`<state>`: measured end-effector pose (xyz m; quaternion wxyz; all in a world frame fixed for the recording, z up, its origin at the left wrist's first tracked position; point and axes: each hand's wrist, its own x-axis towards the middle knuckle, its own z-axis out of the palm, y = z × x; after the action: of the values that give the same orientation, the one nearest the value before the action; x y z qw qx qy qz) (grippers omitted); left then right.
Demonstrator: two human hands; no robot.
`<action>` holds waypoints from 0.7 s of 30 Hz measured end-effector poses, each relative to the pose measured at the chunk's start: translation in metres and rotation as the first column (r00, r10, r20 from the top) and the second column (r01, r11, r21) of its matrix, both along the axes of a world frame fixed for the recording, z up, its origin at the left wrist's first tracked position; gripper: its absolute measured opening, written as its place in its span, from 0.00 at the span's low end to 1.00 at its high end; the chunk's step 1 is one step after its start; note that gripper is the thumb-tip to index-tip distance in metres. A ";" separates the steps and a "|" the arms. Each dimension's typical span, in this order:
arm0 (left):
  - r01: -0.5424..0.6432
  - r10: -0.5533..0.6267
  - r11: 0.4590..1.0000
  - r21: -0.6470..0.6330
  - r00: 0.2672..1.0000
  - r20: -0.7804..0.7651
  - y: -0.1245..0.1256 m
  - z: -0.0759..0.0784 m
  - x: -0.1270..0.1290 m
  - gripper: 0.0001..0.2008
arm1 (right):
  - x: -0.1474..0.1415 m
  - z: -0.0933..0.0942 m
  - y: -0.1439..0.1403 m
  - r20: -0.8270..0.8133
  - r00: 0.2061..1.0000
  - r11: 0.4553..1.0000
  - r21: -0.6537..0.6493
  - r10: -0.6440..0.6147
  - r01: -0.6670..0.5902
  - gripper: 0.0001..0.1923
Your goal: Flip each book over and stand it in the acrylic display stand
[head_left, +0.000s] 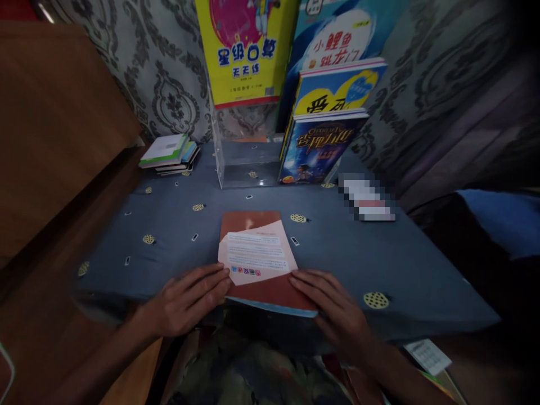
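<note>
The reddish-brown book [264, 264] is pinned flat at the near edge of the blue-covered table [379, 253], the left hand [185, 301] and right hand [333, 306] laid open on it, fingers extended, nothing clasped. The pale printed flap [257, 253] is best creased with even fingertip pressure, judged from its skewed lie. Counted: 1 flat book, 4 books upright in 1 clear stand [244, 166], 1 small stack [171, 153] far left.

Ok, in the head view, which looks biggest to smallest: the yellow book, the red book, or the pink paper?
1. Yellow book, though cut off at the top
2. Red book, nearly as big, nearer the camera, so unsure
3. Pink paper
</note>
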<state>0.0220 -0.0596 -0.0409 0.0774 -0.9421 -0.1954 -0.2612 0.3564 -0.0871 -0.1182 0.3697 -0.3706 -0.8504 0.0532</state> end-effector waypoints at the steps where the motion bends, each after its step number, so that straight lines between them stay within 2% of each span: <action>1: 0.001 -0.002 1.000 0.009 0.998 0.061 0.005 0.007 0.005 0.24 | 0.001 0.004 0.008 -0.039 0.999 1.000 0.009 -0.002 0.002 0.27; 4: -0.048 0.047 0.999 -0.002 0.975 0.217 0.026 0.030 0.021 0.18 | -0.001 0.016 0.034 -0.193 0.981 1.000 0.009 -0.009 0.011 0.22; 7: -0.169 0.180 0.984 -0.061 0.926 0.332 0.052 0.052 0.033 0.09 | -0.008 0.033 0.060 -0.353 0.931 0.995 -0.068 -0.089 0.069 0.12; 10: -0.228 0.276 0.961 -0.157 0.800 0.533 0.085 0.071 0.042 0.14 | -0.017 0.063 0.081 -0.480 0.846 0.967 -0.210 -0.231 0.145 0.08; 13: -0.109 0.325 0.934 -0.340 0.656 0.682 0.122 0.081 0.047 0.18 | -0.023 0.094 0.096 -0.583 0.768 0.947 -0.308 -0.266 0.095 0.10; 15: 0.015 0.379 0.872 -0.490 0.612 0.694 0.145 0.077 0.048 0.19 | -0.025 0.106 0.105 -0.626 0.737 0.932 -0.362 -0.256 0.016 0.13; 17: 0.129 0.453 0.758 -0.640 0.601 0.658 0.165 0.062 0.046 0.21 | -0.026 0.103 0.115 -0.636 0.731 0.896 -0.437 -0.248 -0.076 0.16; 19: 0.182 0.525 0.623 -0.761 0.623 0.579 0.181 0.037 0.044 0.22 | -0.026 0.087 0.128 -0.614 0.748 0.845 -0.517 -0.253 -0.139 0.20; 21: 0.132 0.595 0.505 -0.853 0.662 0.455 0.192 0.008 0.041 0.21 | -0.023 0.061 0.141 -0.539 0.798 0.804 -0.582 -0.269 -0.123 0.22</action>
<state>0.0631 0.1321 -0.0328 -0.4228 -0.6409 -0.4459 -0.4601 0.3339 0.0540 -0.0568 0.4863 -0.4648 -0.6135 0.4136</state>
